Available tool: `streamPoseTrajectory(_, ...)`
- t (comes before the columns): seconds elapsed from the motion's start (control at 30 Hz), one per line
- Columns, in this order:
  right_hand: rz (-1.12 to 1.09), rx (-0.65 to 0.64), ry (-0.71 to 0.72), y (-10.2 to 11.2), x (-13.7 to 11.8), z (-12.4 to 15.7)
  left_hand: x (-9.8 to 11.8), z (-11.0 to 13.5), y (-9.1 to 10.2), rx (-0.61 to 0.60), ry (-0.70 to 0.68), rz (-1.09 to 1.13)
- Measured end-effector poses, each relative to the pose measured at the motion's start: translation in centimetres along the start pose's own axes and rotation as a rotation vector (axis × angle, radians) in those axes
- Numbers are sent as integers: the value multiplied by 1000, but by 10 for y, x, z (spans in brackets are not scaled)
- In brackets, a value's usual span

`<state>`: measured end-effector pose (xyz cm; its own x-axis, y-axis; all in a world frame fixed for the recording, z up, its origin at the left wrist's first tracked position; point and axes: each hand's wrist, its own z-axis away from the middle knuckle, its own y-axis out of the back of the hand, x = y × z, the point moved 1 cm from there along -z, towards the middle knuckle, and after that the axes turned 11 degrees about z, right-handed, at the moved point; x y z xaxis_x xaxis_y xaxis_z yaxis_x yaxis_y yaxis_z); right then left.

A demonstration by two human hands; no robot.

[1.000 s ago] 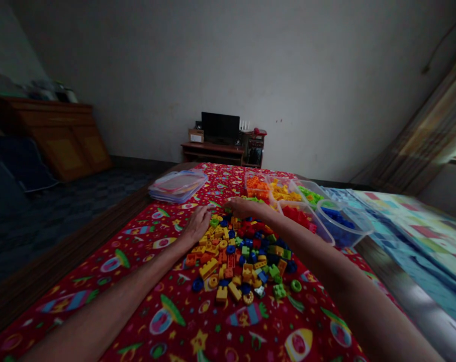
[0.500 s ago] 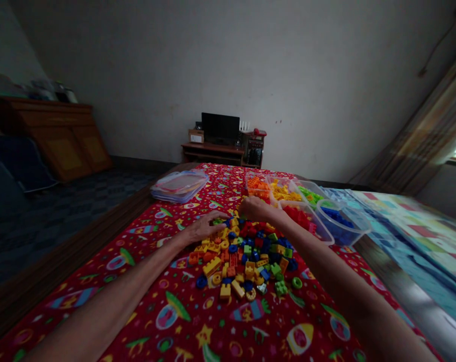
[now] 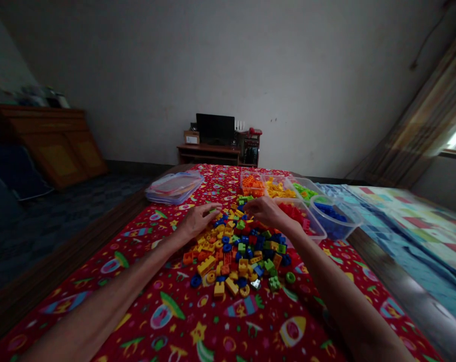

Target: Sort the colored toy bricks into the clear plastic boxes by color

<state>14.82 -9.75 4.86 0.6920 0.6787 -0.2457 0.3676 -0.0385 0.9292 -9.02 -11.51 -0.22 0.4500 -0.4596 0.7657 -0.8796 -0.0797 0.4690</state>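
A heap of small plastic bricks (image 3: 239,251) in yellow, orange, red, blue and green lies on a red patterned cloth (image 3: 197,322). My left hand (image 3: 195,220) rests at the heap's far left edge. Its fingers are drawn together around a small green piece that I cannot make out well. My right hand (image 3: 264,211) lies palm down on the far right of the heap, fingers stretched towards a few green bricks (image 3: 243,199). Both forearms reach in from the bottom corners.
Clear tubs stand behind the heap: orange bricks (image 3: 251,185), yellow (image 3: 278,190), green (image 3: 306,191), red (image 3: 301,215), and a round tub of blue (image 3: 333,215). A stack of lids (image 3: 175,187) lies at the far left. A second patterned cloth (image 3: 401,221) is on the right.
My left hand slid from lying flat beside the heap onto its far edge and drew its fingers together. My right hand moved a little right and nearer along the heap's far side.
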Motion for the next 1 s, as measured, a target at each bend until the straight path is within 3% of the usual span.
streamPoseTrajectory(0.2,182,-149,109,-9,-22,7,24,3,-16,-139,-3,174)
streamPoseTrajectory(0.37,203,-95,111,-7,-23,10,26,4,-24,-189,9,249)
streamPoseTrajectory(0.57,146,49,114,-4,-22,10,20,4,-30,-145,26,394)
streamPoseTrajectory(0.7,63,92,221,-8,-29,9,23,5,-33,-147,94,480)
streamPoseTrajectory(0.83,49,44,299,-13,-35,9,27,8,-35,-161,187,373)
streamPoseTrajectory(1.0,119,144,250,-6,-30,9,34,11,-33,-159,58,292)
